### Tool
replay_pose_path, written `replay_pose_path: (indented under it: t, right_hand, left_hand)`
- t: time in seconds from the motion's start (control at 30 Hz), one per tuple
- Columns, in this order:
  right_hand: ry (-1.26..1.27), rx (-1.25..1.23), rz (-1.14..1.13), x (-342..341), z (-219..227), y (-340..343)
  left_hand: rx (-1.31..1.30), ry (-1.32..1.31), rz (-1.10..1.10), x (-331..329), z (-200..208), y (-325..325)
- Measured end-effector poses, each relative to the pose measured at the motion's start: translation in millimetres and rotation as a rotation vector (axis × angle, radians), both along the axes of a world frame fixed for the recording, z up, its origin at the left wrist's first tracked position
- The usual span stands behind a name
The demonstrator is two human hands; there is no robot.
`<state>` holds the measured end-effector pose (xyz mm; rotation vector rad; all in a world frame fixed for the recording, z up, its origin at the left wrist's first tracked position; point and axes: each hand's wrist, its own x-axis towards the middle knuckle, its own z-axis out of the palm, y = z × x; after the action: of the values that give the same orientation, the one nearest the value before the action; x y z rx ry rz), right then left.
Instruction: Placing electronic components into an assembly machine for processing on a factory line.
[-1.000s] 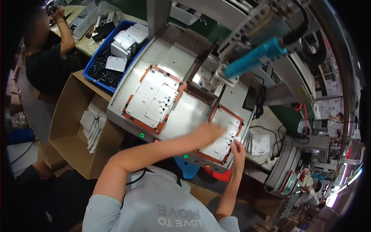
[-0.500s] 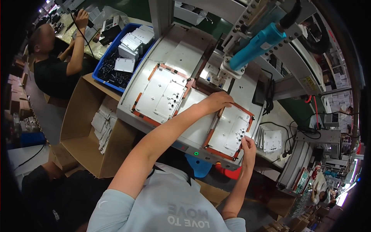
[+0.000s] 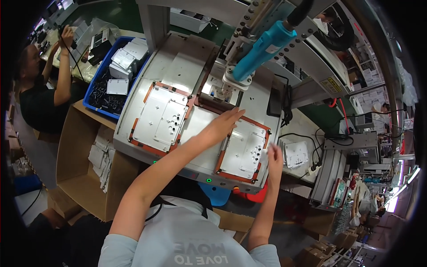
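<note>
The right hand point(image 3: 275, 161), which had its fingertips at the right edge of the white plate point(image 3: 240, 153), has now come off it, a little blurred, beside the reddish frame point(image 3: 255, 123). The left hand point(image 3: 219, 129), one second ago blurred above the plate, is now at the frame's upper left corner, its fingers straighter than half a second ago.
</note>
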<state>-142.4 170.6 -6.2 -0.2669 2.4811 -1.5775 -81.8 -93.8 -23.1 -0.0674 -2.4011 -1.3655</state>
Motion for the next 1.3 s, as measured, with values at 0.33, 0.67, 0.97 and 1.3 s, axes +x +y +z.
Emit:
replay_pose_path:
  t: [0.33, 0.67, 0.97, 1.3]
  right_hand:
    - [-0.192, -0.206, 0.378, -86.9, -26.5, -10.8]
    - [0.044, -0.131, -0.021, 5.7, -5.3, -9.3]
    - [0.255, -0.115, -0.336, 140.0, -32.3, -6.6]
    - [0.403, 0.002, -0.386, 150.9, -35.3, -13.6]
  left_hand:
    - [-0.562, -0.023, -0.248, 65.8, 5.8, 74.7]
    - [-0.545, -0.008, -0.178, 69.6, -0.9, 66.0]
    - [-0.565, 0.05, -0.164, 67.8, -16.1, 84.7]
    - [-0.557, 0.076, -0.17, 69.2, -15.4, 81.2]
